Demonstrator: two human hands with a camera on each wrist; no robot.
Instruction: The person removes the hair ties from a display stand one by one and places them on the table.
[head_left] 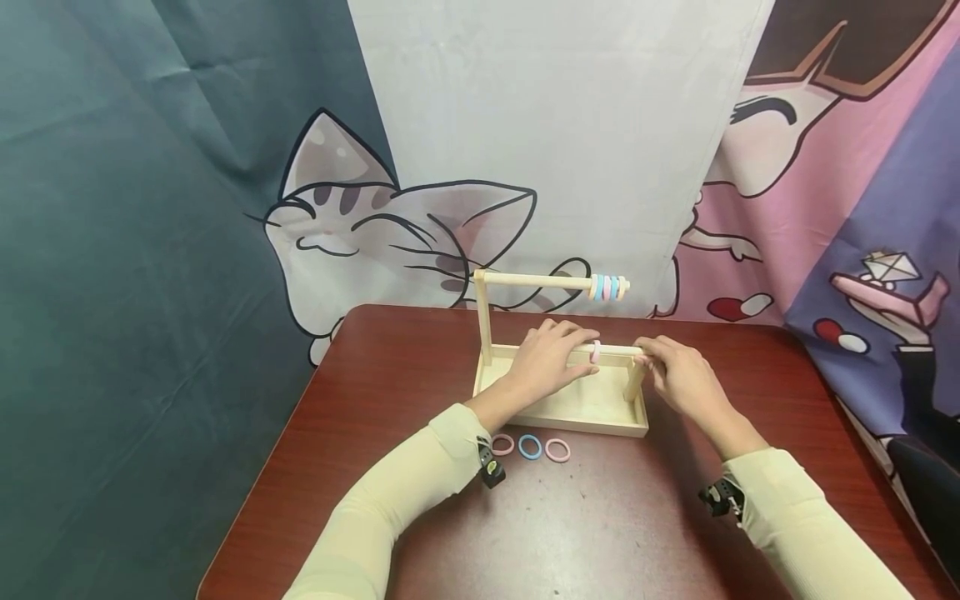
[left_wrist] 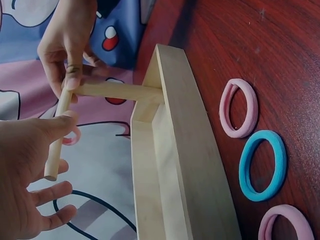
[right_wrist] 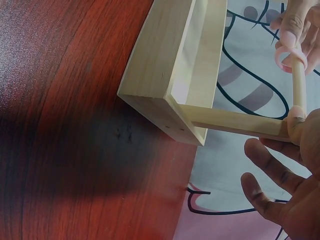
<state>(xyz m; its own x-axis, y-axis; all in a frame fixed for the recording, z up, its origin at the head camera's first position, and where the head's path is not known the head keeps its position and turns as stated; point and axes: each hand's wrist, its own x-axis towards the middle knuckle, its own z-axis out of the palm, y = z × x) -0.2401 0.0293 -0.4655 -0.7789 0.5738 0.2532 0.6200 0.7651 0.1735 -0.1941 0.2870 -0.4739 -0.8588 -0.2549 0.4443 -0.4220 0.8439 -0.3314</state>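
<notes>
Left hand (head_left: pixel 551 357): thumb and finger pinch the pink ring (head_left: pixel 596 353), remaining fingers spread; the ring sits around the lower rod (head_left: pixel 621 351) of the wooden stand (head_left: pixel 570 427); right hand (head_left: pixel 684 377): thumb and finger grip that rod at its post, other fingers extended; banded rings (head_left: pixel 607 287) encircle the upper rod (head_left: pixel 536 281); one blue ring (left_wrist: pixel 281 162) lies between two loose pink rings (left_wrist: pixel 253 107) on the table (head_left: pixel 637 517).

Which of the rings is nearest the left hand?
The pink ring around the lower bar, at the left hand; the other visible rings lie on the table or sit on the upper bar.
</notes>
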